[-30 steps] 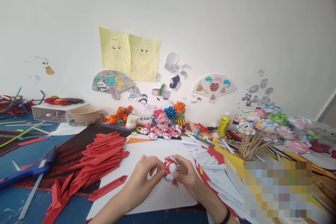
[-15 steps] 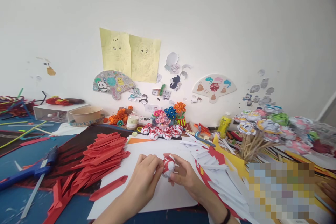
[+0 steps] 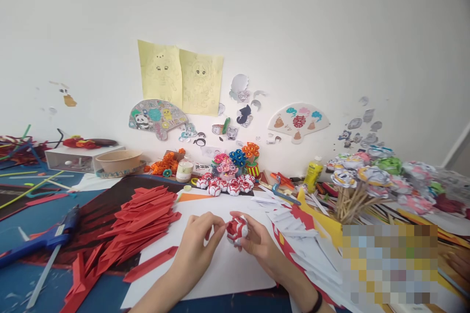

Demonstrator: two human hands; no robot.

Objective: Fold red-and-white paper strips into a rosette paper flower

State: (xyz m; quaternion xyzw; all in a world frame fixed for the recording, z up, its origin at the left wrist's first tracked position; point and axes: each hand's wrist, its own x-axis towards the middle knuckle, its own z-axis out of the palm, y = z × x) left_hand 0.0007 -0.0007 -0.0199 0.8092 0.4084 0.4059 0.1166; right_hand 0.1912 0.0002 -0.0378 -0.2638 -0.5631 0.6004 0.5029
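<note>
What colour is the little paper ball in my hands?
Red and white paper ball, seen in the head view.

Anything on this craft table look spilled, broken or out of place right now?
Nothing looks damaged or spilled. Both hands, left hand and right hand, hold the red-and-white folded paper ball over the white sheet. One folded red paper strip lies apart from the heap of red strips, half on that sheet.
</note>
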